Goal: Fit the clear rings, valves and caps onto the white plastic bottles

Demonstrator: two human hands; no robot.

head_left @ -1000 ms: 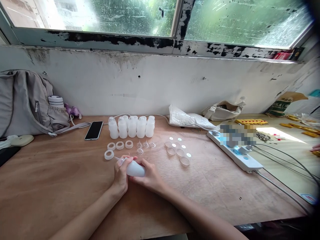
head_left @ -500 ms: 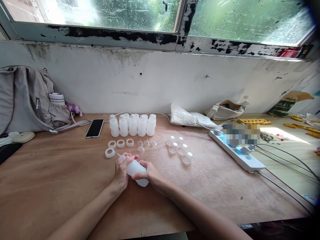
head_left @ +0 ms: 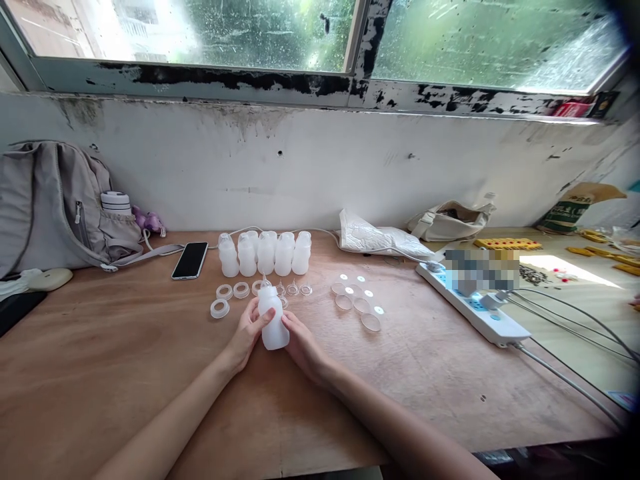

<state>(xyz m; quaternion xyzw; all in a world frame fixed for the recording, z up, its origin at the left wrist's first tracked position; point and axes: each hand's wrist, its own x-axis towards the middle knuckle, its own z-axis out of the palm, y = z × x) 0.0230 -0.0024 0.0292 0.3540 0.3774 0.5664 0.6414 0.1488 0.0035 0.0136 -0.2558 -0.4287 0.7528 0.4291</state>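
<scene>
Just below the middle of the frame, the white bottle (head_left: 275, 328) is held between both hands above the near part of the desk (head_left: 125, 380), its mouth turned up and leaning slightly left. The fingers of the left hand (head_left: 253, 328) are wrapped about its left side, with the thumb laid across the front; those of the right hand (head_left: 303, 345) are closed against its lower right side, so the two grip it together. A clear pointed tip (head_left: 265, 282) sits at the bottle's mouth, but it overlaps the clutter behind, and whether it is fully seated is hard to tell. That much looks done; no ring or cover shows over the tip. Beyond the bottle, at the centre left, several pale rings (head_left: 219, 308) lie loose, one partly hidden behind the clear tip. Just right of them, more clear tips (head_left: 305, 289) rest on the desk, and right of centre lies a cluster of clear round covers (head_left: 371, 323) with small white discs (head_left: 379, 311). These parts all appear left over, joined to no bottle. Behind them, a group of white bottles (head_left: 284, 255) stands upright, close together.
</scene>
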